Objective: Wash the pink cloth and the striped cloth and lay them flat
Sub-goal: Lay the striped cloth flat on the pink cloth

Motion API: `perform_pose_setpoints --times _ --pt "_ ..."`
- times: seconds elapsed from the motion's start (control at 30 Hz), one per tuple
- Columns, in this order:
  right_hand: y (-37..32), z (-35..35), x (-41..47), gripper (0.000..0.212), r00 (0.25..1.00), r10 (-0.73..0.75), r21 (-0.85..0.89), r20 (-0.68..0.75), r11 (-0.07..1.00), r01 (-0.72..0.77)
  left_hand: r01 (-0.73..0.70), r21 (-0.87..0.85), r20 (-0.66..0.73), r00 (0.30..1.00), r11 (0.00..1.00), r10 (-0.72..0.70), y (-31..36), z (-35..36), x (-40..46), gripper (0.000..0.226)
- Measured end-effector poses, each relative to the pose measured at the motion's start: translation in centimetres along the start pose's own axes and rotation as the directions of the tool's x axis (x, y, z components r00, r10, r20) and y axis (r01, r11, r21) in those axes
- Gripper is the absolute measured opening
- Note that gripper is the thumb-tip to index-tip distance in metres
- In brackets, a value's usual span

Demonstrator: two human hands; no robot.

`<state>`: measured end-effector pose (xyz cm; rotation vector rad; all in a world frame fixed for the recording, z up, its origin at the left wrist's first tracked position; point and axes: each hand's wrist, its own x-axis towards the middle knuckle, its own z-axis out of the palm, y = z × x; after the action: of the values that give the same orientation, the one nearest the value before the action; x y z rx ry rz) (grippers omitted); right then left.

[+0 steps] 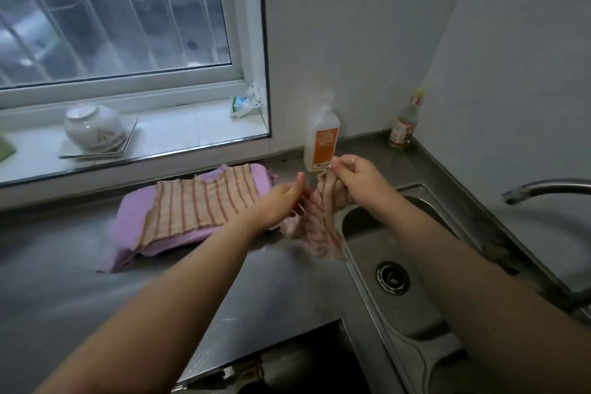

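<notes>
A pink cloth [128, 217] lies in folds on the steel counter below the window. On top of it rests a flat cloth with orange stripes [198, 201]. A second striped cloth [316, 224], wet and bunched, hangs between my hands at the left rim of the sink [415, 281]. My right hand [351, 176] grips its top end in a fist. My left hand [281, 198] pinches its left edge just beside the cloths on the counter.
A white bottle with an orange label [321, 140] stands on the counter behind my hands. A smaller bottle [404, 128] is in the back corner. The tap spout [543, 188] reaches in from the right. An upturned bowl on plates [96, 131] and a packet [246, 102] sit on the windowsill.
</notes>
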<state>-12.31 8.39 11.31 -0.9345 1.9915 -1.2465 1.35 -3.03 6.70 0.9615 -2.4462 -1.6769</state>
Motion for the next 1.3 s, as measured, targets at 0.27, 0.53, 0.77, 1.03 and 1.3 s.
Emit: perform_pose_setpoints --times 0.27,0.53,0.77,1.03,1.3 --pt "-3.9 5.4 3.2 0.014 0.982 0.064 0.538 0.180 0.829 -0.153 -0.073 -0.430 0.127 0.982 0.900 0.140 -4.0 -1.1 0.1 0.016" --pt "-4.8 7.3 5.1 0.032 0.960 0.150 0.545 0.235 0.798 -0.258 -0.032 -0.267 0.044 0.998 0.963 0.046 -8.9 -6.2 0.0 0.018" --pt "-4.5 8.4 6.3 0.036 0.923 0.261 0.289 0.281 0.894 -0.341 -0.070 -0.122 -0.213 0.976 0.990 0.043 -11.8 -12.6 -1.3 0.053" --pt "-3.0 10.4 9.1 0.028 0.870 0.258 0.065 0.420 0.948 -0.313 0.170 -0.183 0.191 0.972 0.968 -0.135 -15.8 -20.8 -3.3 0.044" --pt "-1.6 13.6 14.2 0.018 0.824 0.370 -0.293 0.429 0.920 -0.261 0.327 0.024 0.219 0.921 0.945 -0.324 -17.5 -26.7 -3.6 0.037"
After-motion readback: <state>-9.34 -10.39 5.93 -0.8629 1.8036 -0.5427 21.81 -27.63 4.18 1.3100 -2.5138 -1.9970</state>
